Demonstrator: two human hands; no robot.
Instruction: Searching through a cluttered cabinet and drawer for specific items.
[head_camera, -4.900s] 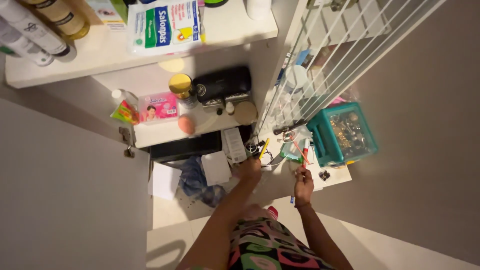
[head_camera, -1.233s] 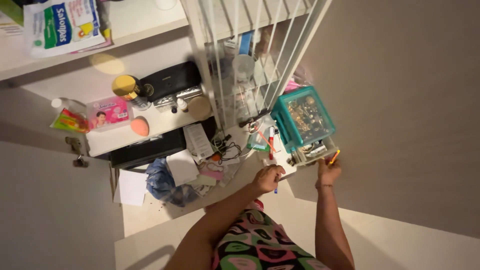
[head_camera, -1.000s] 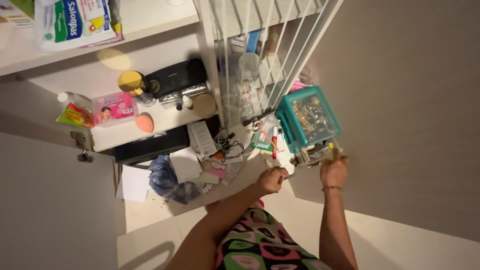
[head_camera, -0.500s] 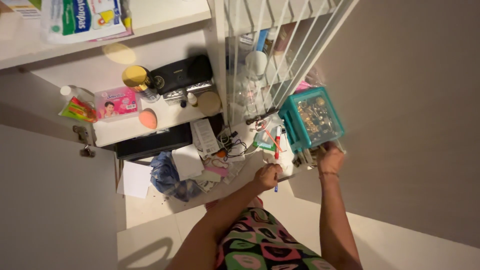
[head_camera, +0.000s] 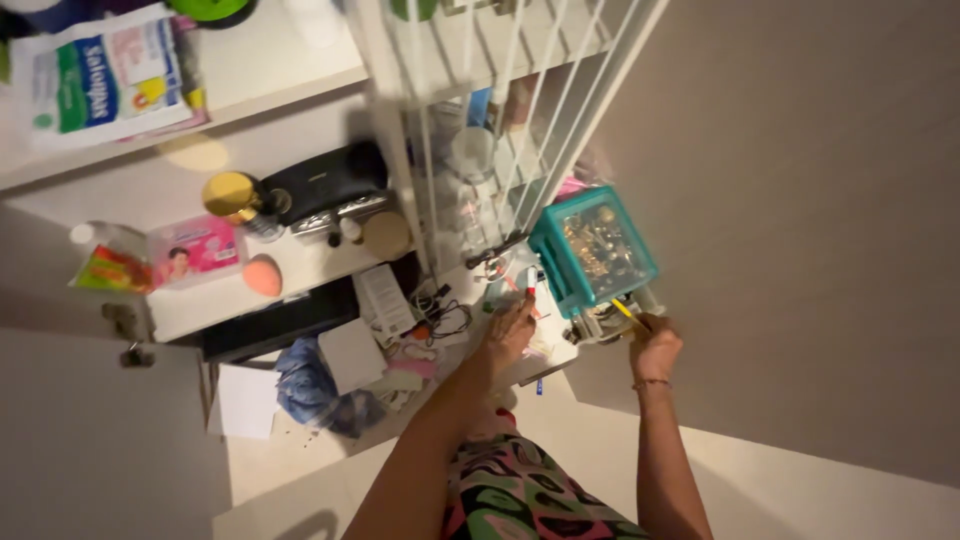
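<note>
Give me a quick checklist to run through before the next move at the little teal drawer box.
1. Right hand grips the yellow pencil: ok.
2. Bottom drawer of the teal drawer box pulled open: ok.
3. Room left in that drawer: cannot tell.
4. Left hand on the red marker: ok.
5. Shelf around the left hand uncluttered: not ok, cables and papers.

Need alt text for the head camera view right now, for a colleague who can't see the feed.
Seen from above, a person's right hand holds a yellow pencil at the open bottom drawer of a small teal drawer box, while the left hand rests on a cluttered white shelf near a red marker. Further left lie tangled cables, a pink tissue pack and a peach makeup sponge.
</note>
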